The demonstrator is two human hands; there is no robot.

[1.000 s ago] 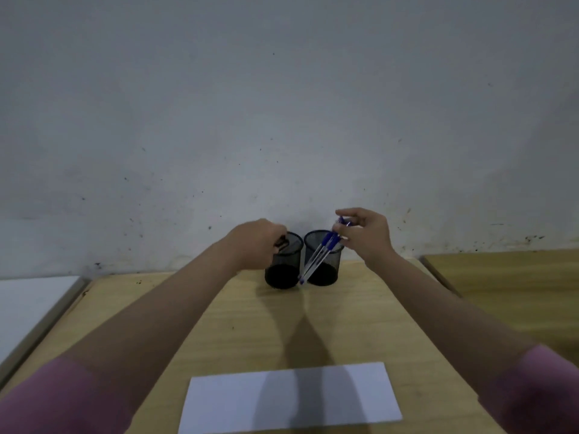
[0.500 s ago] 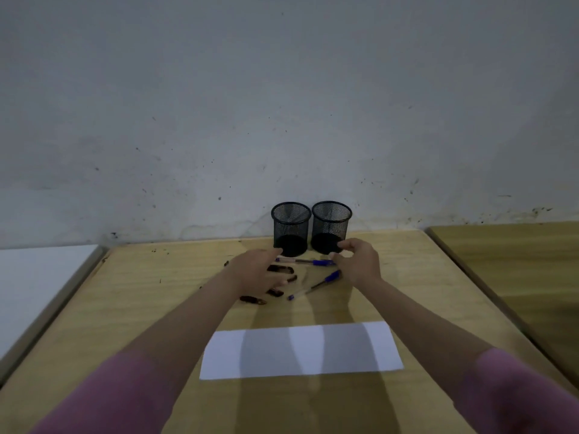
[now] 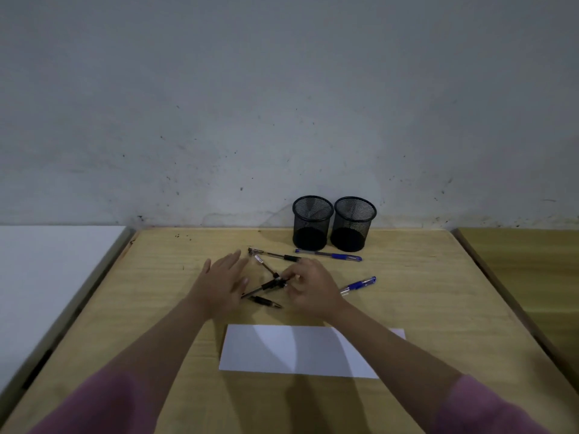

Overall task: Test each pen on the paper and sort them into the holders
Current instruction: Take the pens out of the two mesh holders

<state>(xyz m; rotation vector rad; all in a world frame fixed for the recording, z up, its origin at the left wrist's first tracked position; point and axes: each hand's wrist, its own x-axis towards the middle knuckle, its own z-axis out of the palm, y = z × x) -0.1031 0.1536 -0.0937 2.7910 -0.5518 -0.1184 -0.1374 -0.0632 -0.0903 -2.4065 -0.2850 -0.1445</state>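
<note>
Pens: loose on the wooden table (image 3: 423, 296), between the paper and the holders, none sorted yet.
Left hand (image 3: 219, 283): flat and open, fingers spread, holding nothing; it hovers just left of the pile, probably to steady the pens or keep them from rolling.
Black pens (image 3: 266, 267): dark barrels crossing each other at angles (about four, though the tangle makes the count unsure); one short one (image 3: 266, 302) lies nearest the paper.
Right hand (image 3: 308, 288): fingers curled over the middle of the pile, pinching at a black pen (image 3: 266, 286) that lies slantwise; whether the grip is firm I cannot tell.
Paper (image 3: 282, 349): white sheet nearest the person, unmarked as far as can be seen, partly under the right forearm, placed within easy reach for test strokes.
Mesh holders (image 3: 333, 223): two black cups side by side against the wall, both apparently empty, kept out of the working space.
Blue pens: one (image 3: 329, 255) lies just in front of the holders; another (image 3: 358, 285) rests right of the right hand.
</note>
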